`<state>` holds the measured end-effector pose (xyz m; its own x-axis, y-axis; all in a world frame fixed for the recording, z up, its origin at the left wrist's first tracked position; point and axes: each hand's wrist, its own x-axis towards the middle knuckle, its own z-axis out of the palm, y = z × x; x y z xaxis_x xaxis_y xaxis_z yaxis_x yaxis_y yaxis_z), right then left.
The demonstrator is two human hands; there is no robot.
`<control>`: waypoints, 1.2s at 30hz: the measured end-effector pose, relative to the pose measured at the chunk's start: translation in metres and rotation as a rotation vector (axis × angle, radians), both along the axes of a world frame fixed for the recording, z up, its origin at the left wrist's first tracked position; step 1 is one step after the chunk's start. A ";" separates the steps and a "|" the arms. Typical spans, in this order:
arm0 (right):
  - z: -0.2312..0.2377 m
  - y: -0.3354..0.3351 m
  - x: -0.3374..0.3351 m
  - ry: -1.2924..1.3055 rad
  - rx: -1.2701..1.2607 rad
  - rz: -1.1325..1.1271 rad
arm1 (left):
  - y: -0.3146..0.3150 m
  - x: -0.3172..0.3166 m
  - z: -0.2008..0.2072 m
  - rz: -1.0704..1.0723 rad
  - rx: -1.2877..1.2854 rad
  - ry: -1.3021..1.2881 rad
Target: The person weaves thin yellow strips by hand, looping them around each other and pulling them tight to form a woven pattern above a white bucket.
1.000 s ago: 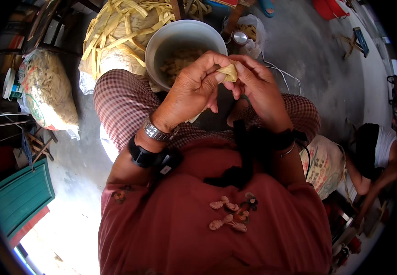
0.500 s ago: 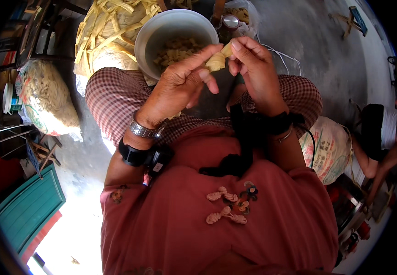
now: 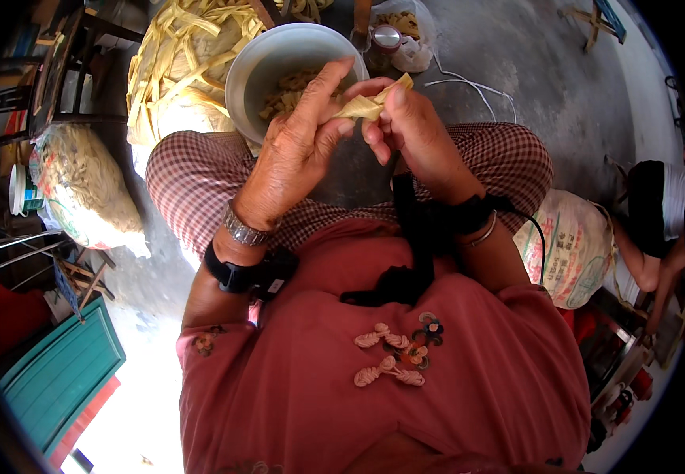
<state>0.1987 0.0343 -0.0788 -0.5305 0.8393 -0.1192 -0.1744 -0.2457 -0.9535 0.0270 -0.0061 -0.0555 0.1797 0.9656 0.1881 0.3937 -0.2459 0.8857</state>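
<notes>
- Right hand [image 3: 419, 134] pinches a strip [image 3: 368, 106] right of the bucket [image 3: 239, 83].
- Left hand [image 3: 288, 154] touches the strip; cannot tell its grip.
- Pile [image 3: 175, 67] left of bucket.

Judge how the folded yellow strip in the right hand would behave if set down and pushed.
The folded yellow strip looks thin, so probably light. Its creases suggest it bends easily yet may hold some shape. Its flat, angular faces make rolling seem unlikely.

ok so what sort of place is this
Probably a home workroom or small workshop: a heap of yellow strips, a pot holding small yellowish pieces, and a stuffed sack on the grey floor.
</notes>
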 end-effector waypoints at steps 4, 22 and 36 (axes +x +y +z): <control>0.006 -0.002 -0.005 -0.056 0.060 -0.055 | -0.002 0.002 0.000 -0.048 -0.104 -0.032; 0.006 0.000 -0.003 -0.037 -0.045 -0.006 | -0.006 0.007 0.005 -0.040 -0.260 -0.129; 0.026 0.011 0.007 0.129 -0.159 -0.165 | -0.002 -0.002 0.016 0.045 -0.227 -0.127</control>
<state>0.2061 0.0457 -0.0527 -0.4073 0.8920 -0.1962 -0.3425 -0.3483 -0.8726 0.0249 -0.0078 -0.0399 0.1245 0.9921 -0.0162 0.2816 -0.0197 0.9593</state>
